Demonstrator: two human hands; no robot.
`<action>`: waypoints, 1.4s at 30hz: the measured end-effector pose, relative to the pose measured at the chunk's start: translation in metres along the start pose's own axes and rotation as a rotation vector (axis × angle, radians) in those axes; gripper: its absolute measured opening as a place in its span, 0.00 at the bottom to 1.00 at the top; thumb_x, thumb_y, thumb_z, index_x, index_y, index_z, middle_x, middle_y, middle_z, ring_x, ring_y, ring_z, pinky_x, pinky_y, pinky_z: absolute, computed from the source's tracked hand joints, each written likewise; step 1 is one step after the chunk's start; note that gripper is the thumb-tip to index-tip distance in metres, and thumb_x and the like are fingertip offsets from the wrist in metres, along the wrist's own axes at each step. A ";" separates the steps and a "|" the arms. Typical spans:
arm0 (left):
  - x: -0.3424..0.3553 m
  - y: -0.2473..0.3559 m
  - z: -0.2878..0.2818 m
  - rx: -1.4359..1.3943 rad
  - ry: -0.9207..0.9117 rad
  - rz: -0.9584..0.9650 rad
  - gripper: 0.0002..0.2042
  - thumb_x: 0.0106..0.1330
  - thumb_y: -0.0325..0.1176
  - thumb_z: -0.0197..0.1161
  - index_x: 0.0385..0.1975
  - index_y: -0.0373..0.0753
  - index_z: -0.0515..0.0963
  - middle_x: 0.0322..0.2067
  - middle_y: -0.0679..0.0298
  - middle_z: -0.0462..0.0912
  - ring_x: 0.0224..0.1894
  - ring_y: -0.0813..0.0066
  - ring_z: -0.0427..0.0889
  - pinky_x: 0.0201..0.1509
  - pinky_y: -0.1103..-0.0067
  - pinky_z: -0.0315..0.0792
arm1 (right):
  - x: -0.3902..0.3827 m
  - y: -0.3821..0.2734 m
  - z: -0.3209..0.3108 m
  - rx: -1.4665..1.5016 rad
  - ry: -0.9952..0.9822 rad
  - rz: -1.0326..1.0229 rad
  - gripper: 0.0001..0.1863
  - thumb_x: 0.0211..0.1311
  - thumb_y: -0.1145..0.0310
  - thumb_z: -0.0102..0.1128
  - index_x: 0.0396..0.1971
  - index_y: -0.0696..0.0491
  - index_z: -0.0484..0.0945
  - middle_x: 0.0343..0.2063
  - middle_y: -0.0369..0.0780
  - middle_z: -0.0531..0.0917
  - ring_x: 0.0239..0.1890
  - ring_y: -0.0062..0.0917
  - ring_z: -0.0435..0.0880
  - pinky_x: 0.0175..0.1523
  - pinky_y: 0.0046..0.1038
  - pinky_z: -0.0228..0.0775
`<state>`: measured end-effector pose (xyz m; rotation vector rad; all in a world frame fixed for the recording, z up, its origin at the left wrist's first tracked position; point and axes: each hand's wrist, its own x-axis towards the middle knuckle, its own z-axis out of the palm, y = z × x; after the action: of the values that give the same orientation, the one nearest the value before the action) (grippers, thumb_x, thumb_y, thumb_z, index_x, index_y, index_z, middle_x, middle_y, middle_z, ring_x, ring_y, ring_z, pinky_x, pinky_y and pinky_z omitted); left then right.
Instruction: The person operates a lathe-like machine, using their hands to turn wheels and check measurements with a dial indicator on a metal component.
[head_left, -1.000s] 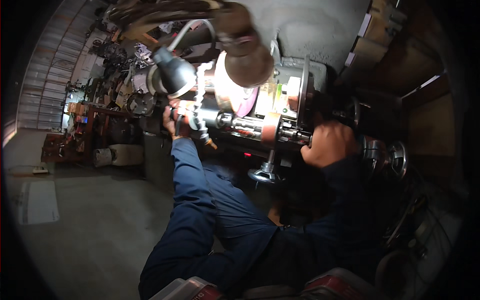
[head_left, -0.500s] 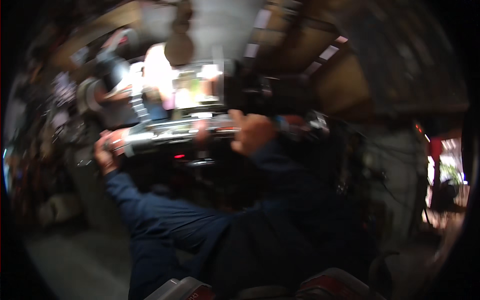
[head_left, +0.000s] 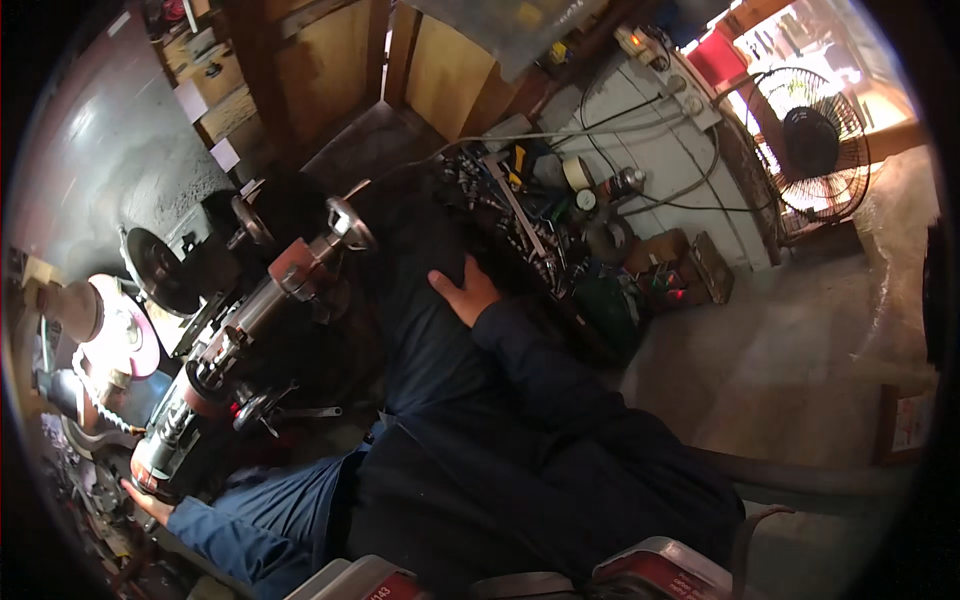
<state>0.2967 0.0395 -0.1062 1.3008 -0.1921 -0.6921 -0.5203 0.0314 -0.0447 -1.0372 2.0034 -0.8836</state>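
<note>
My left hand [head_left: 152, 502], at the lower left, has its fingers stretched out against the orange-banded end [head_left: 149, 462] of a long steel spindle assembly [head_left: 255, 312] on a grinding machine. Its thumb is hidden. My right hand [head_left: 470, 295] lies on my dark-clothed leg [head_left: 420, 350], thumb spread, holding nothing visible. Above the left hand are a lit pink-and-white grinding wheel [head_left: 134, 340] and a white segmented hose [head_left: 100, 408]. Steel handwheels [head_left: 350, 225] stand at the machine's right end and below it.
A heap of wrenches and tools [head_left: 525, 225] lies to the right, with cardboard boxes [head_left: 665, 255] and cables. A black fan [head_left: 810, 140] stands by a bright opening at top right. A wrench [head_left: 315, 411] lies below the machine. Wooden panels [head_left: 450, 75] are behind.
The view has swung right, bringing the fan and tools in. My right hand has left the spindle assembly for my leg. My left hand stays at the assembly's left end.
</note>
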 end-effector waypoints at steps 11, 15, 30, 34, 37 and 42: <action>-0.287 -0.025 0.006 0.755 -0.146 -0.088 0.33 0.65 0.40 0.68 0.64 0.27 0.65 0.62 0.51 0.70 0.59 0.61 0.75 0.65 0.70 0.67 | 0.167 0.098 -0.231 -1.062 0.477 0.204 0.49 0.48 0.43 0.73 0.65 0.57 0.65 0.63 0.56 0.69 0.61 0.51 0.72 0.64 0.45 0.66; -0.346 0.003 0.058 1.226 -0.148 0.017 0.29 0.64 0.50 0.68 0.35 0.18 0.78 0.35 0.45 0.84 0.39 0.62 0.82 0.49 0.65 0.73 | 0.204 0.154 -0.267 -0.974 0.114 -0.057 0.47 0.42 0.42 0.74 0.60 0.54 0.72 0.64 0.54 0.70 0.65 0.46 0.71 0.65 0.44 0.66; -0.366 0.039 0.142 1.036 -0.320 0.493 0.19 0.73 0.41 0.59 0.23 0.33 0.81 0.11 0.58 0.75 0.15 0.70 0.79 0.19 0.75 0.70 | 0.126 0.147 -0.317 -0.962 1.132 -0.409 0.38 0.57 0.49 0.71 0.64 0.48 0.68 0.54 0.43 0.78 0.52 0.42 0.80 0.54 0.45 0.76; -0.364 -0.003 0.187 0.815 -0.662 0.521 0.06 0.70 0.30 0.60 0.33 0.36 0.80 0.24 0.58 0.81 0.29 0.63 0.84 0.32 0.70 0.75 | 0.107 0.015 -0.294 -0.751 1.366 -0.884 0.32 0.53 0.50 0.75 0.54 0.50 0.75 0.42 0.41 0.82 0.37 0.37 0.83 0.39 0.40 0.77; -0.359 -0.003 0.238 0.530 -0.472 0.990 0.06 0.63 0.25 0.62 0.39 0.38 0.78 0.36 0.55 0.82 0.41 0.56 0.82 0.44 0.68 0.74 | 0.078 -0.091 -0.224 -0.547 1.514 -1.227 0.31 0.50 0.53 0.79 0.49 0.55 0.78 0.34 0.42 0.84 0.28 0.32 0.84 0.31 0.34 0.78; -0.255 0.048 0.242 0.651 0.301 0.834 0.17 0.66 0.40 0.65 0.40 0.29 0.77 0.37 0.53 0.81 0.36 0.60 0.80 0.40 0.71 0.72 | 0.001 -0.199 -0.110 0.023 0.660 -1.391 0.29 0.53 0.72 0.69 0.55 0.62 0.70 0.43 0.46 0.77 0.37 0.31 0.80 0.41 0.32 0.78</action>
<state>-0.0083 -0.0092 0.0690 1.7356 -0.7038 0.3152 -0.5352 -0.0310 0.1739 -2.3993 1.4525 -2.1295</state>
